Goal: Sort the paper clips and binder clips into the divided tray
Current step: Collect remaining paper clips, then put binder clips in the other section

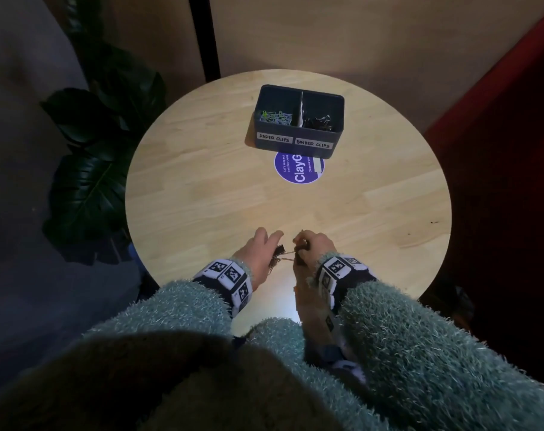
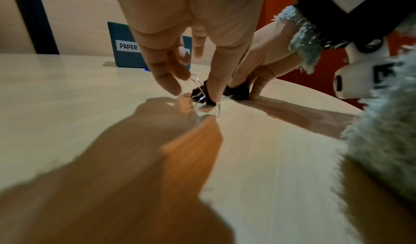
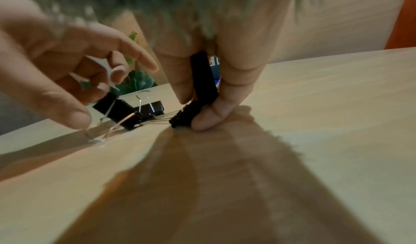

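The right hand (image 3: 216, 66) stands over the near edge of the round wooden table (image 1: 202, 194), thumb and fingers curled round black binder clips (image 3: 202, 80): one is pinched upright between them, another sits under the fingertips against the tabletop. The left hand (image 3: 67, 61) is just beside it, fingers bent and pointing down, closing on a black binder clip (image 3: 114, 109) whose wire handles (image 3: 105, 118) splay onto the wood; the thumb tip touches the wire, and whether the clip is fully gripped cannot be told. Between the two hands a third black binder clip (image 3: 149, 110) rests on the table with one silver handle standing up, touching its neighbours. In the head view all these clips sit as one small dark cluster (image 1: 291, 253) right between the hands.

Well apart, at the far side of the table, stands the dark divided tray (image 1: 298, 147). Its left compartment, labelled PAPER CLIPS (image 1: 274, 138), holds coloured paper clips (image 1: 275, 116); the right one, labelled BINDER CLIPS (image 1: 312, 143), holds black binder clips (image 1: 319, 121). A purple round sticker (image 1: 297, 172) lies partly under the tray's near side
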A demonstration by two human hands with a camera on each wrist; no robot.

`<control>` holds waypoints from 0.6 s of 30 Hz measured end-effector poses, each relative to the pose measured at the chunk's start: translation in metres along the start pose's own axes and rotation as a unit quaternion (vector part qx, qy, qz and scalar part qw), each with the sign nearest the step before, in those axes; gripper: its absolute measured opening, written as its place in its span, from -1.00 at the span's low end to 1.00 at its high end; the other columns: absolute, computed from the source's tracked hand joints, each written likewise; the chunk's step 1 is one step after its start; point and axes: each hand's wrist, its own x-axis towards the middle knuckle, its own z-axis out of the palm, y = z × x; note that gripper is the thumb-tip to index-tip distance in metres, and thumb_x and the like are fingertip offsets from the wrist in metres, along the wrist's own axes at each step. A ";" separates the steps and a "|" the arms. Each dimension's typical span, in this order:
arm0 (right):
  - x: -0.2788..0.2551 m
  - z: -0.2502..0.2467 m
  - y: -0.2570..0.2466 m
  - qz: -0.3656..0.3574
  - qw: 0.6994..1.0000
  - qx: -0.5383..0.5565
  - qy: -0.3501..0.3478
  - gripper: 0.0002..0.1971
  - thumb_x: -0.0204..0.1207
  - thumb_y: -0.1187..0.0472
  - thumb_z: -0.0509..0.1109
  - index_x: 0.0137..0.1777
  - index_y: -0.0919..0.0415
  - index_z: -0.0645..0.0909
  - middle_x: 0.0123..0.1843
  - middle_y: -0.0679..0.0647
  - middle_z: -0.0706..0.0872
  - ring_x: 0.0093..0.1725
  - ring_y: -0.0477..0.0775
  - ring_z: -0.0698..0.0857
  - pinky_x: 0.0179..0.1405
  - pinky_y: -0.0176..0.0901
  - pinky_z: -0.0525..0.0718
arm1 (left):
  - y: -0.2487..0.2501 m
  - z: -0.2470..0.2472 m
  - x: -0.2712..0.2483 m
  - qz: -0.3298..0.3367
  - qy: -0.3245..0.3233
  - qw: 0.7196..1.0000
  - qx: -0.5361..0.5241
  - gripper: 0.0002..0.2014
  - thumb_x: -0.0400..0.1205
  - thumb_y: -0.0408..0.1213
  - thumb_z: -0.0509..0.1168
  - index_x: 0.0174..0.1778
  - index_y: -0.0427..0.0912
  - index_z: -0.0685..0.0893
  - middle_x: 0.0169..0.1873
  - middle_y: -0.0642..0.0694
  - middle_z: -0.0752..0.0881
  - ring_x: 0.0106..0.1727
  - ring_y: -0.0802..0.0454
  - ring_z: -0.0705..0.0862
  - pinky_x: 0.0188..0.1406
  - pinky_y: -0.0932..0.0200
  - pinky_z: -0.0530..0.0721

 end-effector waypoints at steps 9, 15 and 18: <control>-0.007 -0.003 -0.007 -0.009 0.997 -0.040 -0.072 -0.49 0.36 0.21 0.55 0.31 0.13 0.52 0.25 0.19 0.38 0.14 0.25 0.60 0.24 -0.03 0.60 | -0.004 0.002 0.026 0.009 -0.079 0.996 0.032 -0.44 0.51 -0.26 0.42 0.43 -0.01 0.43 0.31 -0.11 0.40 0.32 -0.12 0.48 0.26 -0.02 0.61; 0.001 -0.016 -0.003 0.016 0.998 -0.019 -0.051 -0.57 0.34 0.34 0.50 0.22 0.10 0.55 0.19 0.17 0.42 0.03 0.22 0.64 0.10 -0.13 0.63 | -0.018 -0.001 0.032 -0.035 -0.030 0.998 -0.042 -0.68 0.62 -0.46 0.18 0.22 -0.07 0.61 0.12 -0.16 0.56 0.08 -0.18 0.61 0.04 0.10 0.58; 0.009 -0.028 0.001 0.020 0.999 -0.009 -0.035 -0.54 0.27 0.33 0.51 0.18 0.06 0.57 0.15 0.16 0.49 0.02 0.18 0.61 0.00 -0.19 0.59 | -0.022 -0.011 0.042 -0.046 -0.026 0.996 -0.065 -0.68 0.61 -0.46 0.21 0.23 -0.09 0.65 0.15 -0.21 0.61 0.15 -0.20 0.62 0.11 0.08 0.58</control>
